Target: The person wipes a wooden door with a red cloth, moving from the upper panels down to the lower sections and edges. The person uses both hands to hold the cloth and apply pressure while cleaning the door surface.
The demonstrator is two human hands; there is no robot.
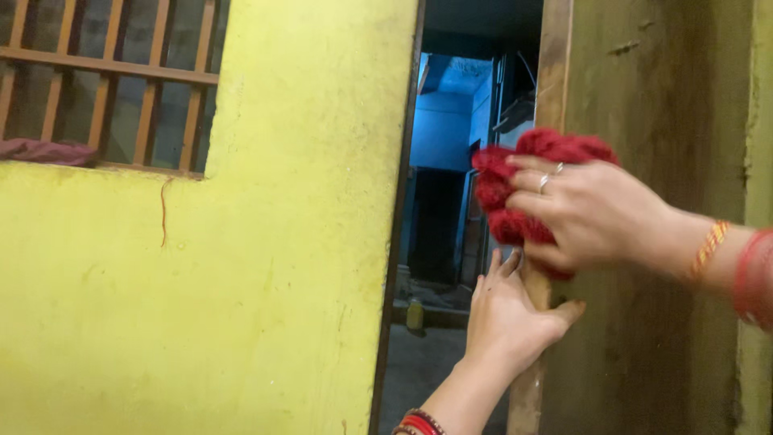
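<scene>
Head: red cloth [531, 173] against wooden door [644, 322]

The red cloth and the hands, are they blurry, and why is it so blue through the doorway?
In the head view, the red cloth and right hand look slightly smeared, the left hand a bit sharper; the yellow wall is evenly lit without glare; beyond the door edge the dark room glows blue, its details dim.

Right hand [592, 213] covers much of red cloth [515, 189].
</scene>
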